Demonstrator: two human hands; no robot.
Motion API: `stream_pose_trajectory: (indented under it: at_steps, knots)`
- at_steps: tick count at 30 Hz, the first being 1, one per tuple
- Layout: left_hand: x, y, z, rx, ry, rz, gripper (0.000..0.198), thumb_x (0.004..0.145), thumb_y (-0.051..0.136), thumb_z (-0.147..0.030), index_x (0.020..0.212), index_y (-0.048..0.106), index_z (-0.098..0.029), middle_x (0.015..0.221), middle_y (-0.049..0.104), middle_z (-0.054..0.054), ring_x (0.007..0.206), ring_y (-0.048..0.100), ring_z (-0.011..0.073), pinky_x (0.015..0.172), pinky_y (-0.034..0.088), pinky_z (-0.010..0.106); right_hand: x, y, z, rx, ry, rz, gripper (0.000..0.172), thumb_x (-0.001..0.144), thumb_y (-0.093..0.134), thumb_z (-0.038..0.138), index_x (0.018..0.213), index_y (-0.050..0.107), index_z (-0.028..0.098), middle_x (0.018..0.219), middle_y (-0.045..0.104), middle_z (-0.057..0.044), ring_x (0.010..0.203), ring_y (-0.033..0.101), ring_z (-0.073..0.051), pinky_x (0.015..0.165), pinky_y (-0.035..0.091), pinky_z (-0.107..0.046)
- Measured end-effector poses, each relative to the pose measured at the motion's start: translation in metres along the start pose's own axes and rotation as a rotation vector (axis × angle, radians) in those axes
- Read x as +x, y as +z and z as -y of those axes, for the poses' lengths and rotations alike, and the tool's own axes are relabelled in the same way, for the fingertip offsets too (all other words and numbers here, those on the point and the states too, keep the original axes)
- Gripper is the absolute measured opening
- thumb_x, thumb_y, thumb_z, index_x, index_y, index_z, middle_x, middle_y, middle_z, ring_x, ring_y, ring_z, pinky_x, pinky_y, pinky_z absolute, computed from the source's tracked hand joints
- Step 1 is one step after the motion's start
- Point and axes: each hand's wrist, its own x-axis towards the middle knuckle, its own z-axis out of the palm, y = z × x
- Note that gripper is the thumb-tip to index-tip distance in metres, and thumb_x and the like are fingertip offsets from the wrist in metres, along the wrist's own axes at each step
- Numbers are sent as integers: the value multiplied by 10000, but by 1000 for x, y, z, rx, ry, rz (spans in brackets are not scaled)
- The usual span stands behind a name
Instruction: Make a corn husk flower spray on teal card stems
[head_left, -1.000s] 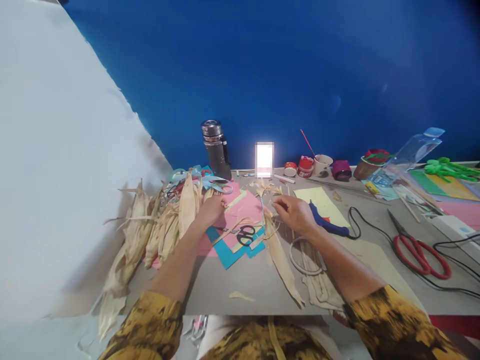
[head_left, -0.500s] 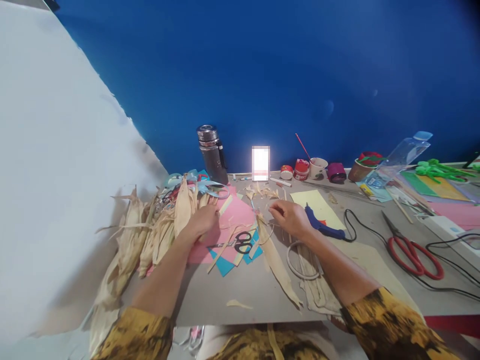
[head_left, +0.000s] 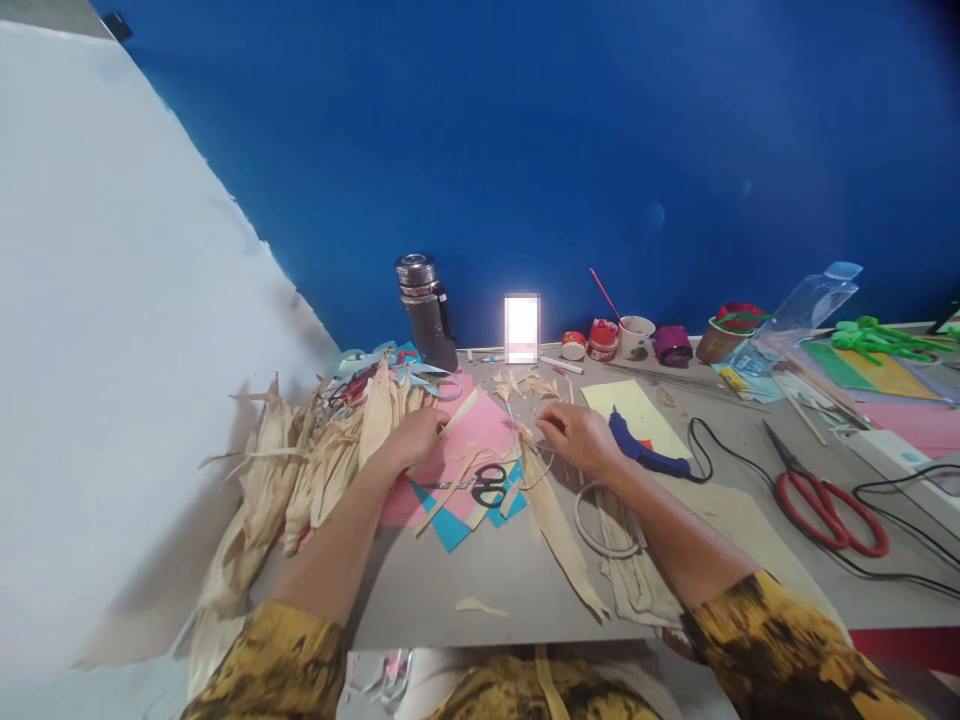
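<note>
My left hand point(head_left: 415, 440) is closed above pink paper point(head_left: 480, 425), and a pale strip of corn husk point(head_left: 460, 412) sticks out from its fingertips. The fingers of my right hand point(head_left: 579, 436) are pinched together; whatever is between them is too small to make out. A long dried corn husk point(head_left: 559, 535) lies between the forearms, with a thin loop at its upper end. Black-handled scissors point(head_left: 489, 487) rest on the pink and blue paper. Beside my right wrist are a blue glue gun point(head_left: 645, 448) and a pale ring point(head_left: 606, 540).
Bundled corn husks point(head_left: 259, 500) stand at the left, near a steel flask point(head_left: 427, 315). Paint jars point(head_left: 602, 342) and a paper cup point(head_left: 636, 338) line the blue wall. Red-handled scissors point(head_left: 829, 505) and black cords point(head_left: 731, 455) lie at the right.
The view has shifted slightly. My left hand and the husk strip sit a touch further right in the picture; my right hand keeps its pinch in nearly the same place.
</note>
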Motion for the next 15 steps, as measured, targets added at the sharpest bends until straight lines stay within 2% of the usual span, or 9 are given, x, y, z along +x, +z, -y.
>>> stream_pose_trajectory:
  at_steps: [8, 12, 15]
  knots:
    - [15, -6, 5, -34, -33, 55, 95, 518, 527, -128, 563, 559, -204, 590, 575, 24, 558, 477, 166, 536, 286, 264, 0, 0, 0, -25, -16, 30, 143, 869, 552, 257, 761, 626, 199, 673, 627, 4, 629, 542, -134, 591, 290, -233]
    - [21, -9, 4, -73, -27, 85, 56, 528, 540, -152, 510, 540, -204, 522, 538, 3, 503, 440, 151, 506, 281, 258, 0, 0, 0, -27, -22, 40, 148, 871, 551, 256, 756, 623, 195, 682, 631, 0, 633, 543, -132, 594, 293, -231]
    - [20, -11, 4, -121, 4, 88, 125, 620, 531, -216, 496, 511, -209, 486, 482, -15, 483, 409, 142, 492, 282, 255, 0, -2, 1, -24, -33, 39, 139, 868, 554, 244, 757, 622, 195, 685, 629, 2, 623, 531, -128, 596, 296, -230]
